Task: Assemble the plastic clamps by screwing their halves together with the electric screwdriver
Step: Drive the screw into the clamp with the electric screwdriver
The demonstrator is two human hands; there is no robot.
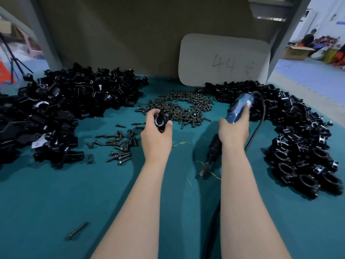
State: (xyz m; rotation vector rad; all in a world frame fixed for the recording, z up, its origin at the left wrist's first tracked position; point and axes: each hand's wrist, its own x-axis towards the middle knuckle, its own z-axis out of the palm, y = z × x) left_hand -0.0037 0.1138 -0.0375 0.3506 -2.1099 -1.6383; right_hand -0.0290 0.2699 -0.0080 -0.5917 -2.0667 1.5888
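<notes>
- Clamp, black plastic, sits pinched between the curled fingers and thumb of the left hand, above the teal table and just before the screw heap.
- Right hand grasps the blue electric screwdriver, with its black nose angled down toward the table.
- Loose clamp halves are piled at left, and another black clamp pile lies at right.
- White card marked "44" stands behind.
</notes>
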